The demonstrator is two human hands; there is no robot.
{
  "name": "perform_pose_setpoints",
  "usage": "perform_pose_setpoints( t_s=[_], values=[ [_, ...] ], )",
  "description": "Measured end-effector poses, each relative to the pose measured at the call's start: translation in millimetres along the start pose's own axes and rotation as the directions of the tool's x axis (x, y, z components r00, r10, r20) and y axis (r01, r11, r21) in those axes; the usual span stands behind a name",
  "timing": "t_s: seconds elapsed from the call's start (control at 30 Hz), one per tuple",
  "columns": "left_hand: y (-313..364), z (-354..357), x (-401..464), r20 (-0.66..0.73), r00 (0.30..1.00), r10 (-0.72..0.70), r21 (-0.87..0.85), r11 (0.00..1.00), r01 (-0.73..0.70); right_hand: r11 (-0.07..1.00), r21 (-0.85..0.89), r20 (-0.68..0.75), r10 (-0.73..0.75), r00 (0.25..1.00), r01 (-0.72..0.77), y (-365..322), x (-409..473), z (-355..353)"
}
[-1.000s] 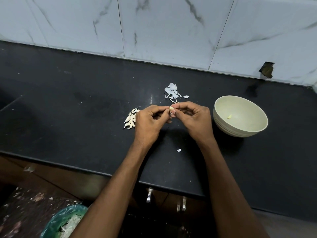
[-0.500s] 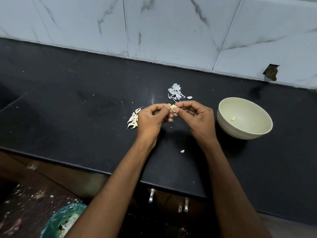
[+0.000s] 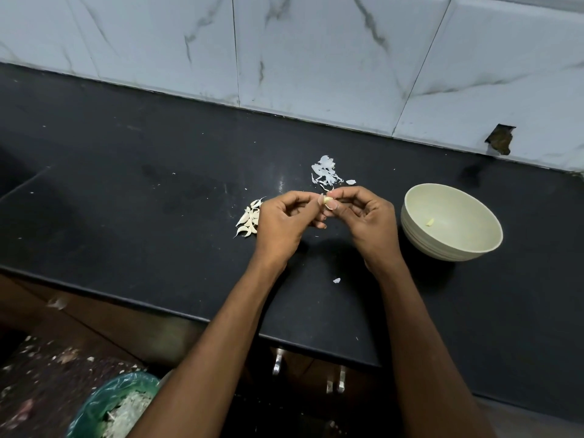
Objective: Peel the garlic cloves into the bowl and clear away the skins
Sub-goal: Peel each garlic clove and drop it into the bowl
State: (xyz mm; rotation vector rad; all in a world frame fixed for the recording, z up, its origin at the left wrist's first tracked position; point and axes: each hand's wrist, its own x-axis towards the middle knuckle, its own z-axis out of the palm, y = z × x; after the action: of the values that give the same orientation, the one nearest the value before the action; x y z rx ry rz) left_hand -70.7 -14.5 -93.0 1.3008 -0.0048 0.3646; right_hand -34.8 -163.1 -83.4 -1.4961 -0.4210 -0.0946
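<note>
Above the black counter (image 3: 126,216) my left hand (image 3: 281,226) and my right hand (image 3: 368,222) meet fingertip to fingertip around one garlic clove (image 3: 328,202). Both pinch it, and a pale strip of skin curls off it. A small heap of unpeeled cloves (image 3: 248,218) lies just left of my left hand. Loose white skins (image 3: 325,173) lie on the counter just beyond my fingers. To the right stands a cream bowl (image 3: 420,241) with one peeled clove (image 3: 429,222) inside.
A single scrap of skin (image 3: 337,280) lies near the counter's front edge, between my forearms. A bin lined with a green bag (image 3: 113,406) stands on the floor at lower left. A marble-tiled wall (image 3: 316,58) backs the counter.
My hands have stayed together on the clove, the fingers shifting slightly as skin comes away. The view has shifted slightly.
</note>
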Motion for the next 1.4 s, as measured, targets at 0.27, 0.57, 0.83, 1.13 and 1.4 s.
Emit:
perform_pose_setpoints(
  t_s=[0.27,0.57,0.83,1.13,1.4],
  values=[
    [-4,-2,-1,0.078,0.996,0.039,0.057,0.997,-0.044,0.999,-0.022,-0.020,0.026,0.999,-0.026,1,0,-4],
    [-5,2,2,-0.031,0.997,-0.066,-0.068,0.996,0.064,0.998,0.048,-0.010,0.045,0.999,-0.045,3,0,2],
    [-8,2,0,-0.082,0.997,-0.006,0.137,0.990,0.017,0.945,-0.313,0.014,-0.100,0.995,0.099,11,1,3],
    [-12,2,2,-0.102,0.995,-0.003,0.124,0.992,0.016,0.978,-0.209,-0.013,-0.033,0.999,0.029,6,1,6],
    [1,4,3,-0.042,0.975,-0.217,-0.317,0.929,0.193,0.957,0.210,0.049,0.193,0.980,-0.199,-1,1,5]
  ],
)
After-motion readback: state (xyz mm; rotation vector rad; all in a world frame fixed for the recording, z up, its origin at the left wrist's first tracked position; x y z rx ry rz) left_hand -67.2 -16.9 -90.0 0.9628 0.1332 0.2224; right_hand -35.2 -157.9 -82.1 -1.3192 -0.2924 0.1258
